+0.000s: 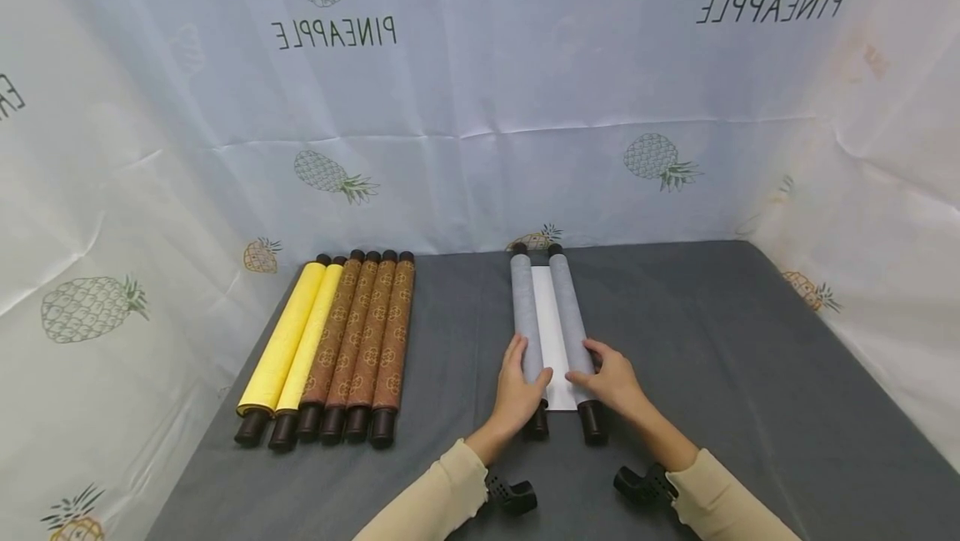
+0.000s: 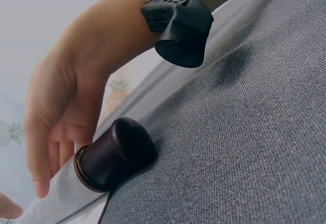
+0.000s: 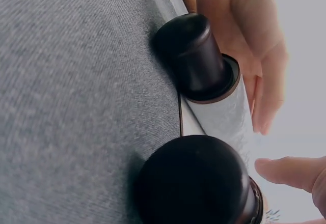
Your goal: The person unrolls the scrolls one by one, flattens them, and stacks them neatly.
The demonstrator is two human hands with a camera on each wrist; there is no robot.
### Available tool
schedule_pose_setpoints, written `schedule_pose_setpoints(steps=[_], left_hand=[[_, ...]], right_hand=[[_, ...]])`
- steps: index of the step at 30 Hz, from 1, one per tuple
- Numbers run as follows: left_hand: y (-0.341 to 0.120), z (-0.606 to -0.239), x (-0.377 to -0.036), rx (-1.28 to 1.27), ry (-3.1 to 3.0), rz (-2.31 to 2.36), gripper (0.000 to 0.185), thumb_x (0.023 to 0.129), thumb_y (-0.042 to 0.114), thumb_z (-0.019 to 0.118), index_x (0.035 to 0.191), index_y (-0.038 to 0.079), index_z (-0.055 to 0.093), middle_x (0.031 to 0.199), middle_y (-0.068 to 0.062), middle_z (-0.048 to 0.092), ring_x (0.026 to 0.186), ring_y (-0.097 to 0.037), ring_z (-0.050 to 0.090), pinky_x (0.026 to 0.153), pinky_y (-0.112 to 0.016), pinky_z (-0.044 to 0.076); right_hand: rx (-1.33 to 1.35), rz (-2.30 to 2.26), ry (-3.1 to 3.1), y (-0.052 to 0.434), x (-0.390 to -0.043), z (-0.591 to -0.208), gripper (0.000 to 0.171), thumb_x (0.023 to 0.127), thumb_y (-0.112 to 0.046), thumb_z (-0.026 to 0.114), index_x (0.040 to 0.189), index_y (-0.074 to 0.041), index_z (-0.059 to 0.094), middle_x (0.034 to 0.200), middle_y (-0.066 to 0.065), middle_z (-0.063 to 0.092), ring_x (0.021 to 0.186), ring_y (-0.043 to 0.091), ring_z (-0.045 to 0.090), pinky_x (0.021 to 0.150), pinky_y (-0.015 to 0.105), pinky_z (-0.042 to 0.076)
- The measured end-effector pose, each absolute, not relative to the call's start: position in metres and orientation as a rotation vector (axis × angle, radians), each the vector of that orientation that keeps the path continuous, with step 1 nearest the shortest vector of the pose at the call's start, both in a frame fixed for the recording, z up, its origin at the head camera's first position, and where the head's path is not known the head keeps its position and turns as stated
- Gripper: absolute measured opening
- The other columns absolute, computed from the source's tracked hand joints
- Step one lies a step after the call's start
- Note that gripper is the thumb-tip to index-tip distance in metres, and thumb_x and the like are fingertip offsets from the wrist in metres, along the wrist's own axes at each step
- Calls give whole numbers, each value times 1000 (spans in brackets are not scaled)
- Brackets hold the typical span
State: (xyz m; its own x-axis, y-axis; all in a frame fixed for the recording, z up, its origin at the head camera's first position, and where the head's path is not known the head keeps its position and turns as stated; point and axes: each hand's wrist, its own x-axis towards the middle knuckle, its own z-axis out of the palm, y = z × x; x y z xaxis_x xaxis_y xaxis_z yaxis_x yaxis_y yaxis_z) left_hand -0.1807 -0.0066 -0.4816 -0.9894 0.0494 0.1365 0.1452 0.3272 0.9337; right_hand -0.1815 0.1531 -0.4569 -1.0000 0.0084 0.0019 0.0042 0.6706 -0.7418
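Holding a grey scroll partly unrolled

Resting on the dark surface, the grey scroll shows a white strip between its two rolls. Left hand curls over the left roll, right hand over the right one, near their dark end knobs

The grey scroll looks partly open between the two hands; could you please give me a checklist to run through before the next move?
1. Left hand rests on the left roller of the grey scroll: ok.
2. Right hand rests on the right roller: ok.
3. White sheet lies flat between the rollers: ok.
4. Rollers lie roughly parallel: ok.
5. Yellow scroll and brown scrolls lie apart, to the left: ok.
6. How firm each grip is: cannot tell.
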Motion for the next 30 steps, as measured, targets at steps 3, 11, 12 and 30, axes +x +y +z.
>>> schedule_pose_setpoints(steps=[3,11,12,30], left_hand=[[-8,-482,-179,-178,-2503,-1747,71,84,11,67,142,-12,34,153,-28,30,141,-46,31,112,-59,30],[-11,-483,-179,-179,-2514,-1678,75,79,5,70,141,-14,33,151,-30,31,138,-47,34,110,-58,33],[-12,-483,-179,-178,-2515,-1662,75,78,4,70,141,-14,33,150,-31,32,138,-47,35,110,-58,34],[-21,-484,-180,-146,-2506,-1668,73,76,-2,64,142,-11,34,151,-28,33,139,-44,36,110,-57,35]], right_hand=[[-27,1268,-2879,153,-180,-456,71,77,-10,77,133,16,44,132,38,52,117,48,57,93,51,51],[-31,1323,-2852,156,-179,-458,68,77,-2,73,135,16,42,133,39,50,118,50,56,95,51,50],[-33,1327,-2851,157,-179,-458,67,78,-2,72,135,16,42,133,40,50,118,50,56,95,51,50],[-21,1387,-2844,168,-181,-455,62,77,3,66,134,16,43,135,40,47,123,49,52,97,51,49]])
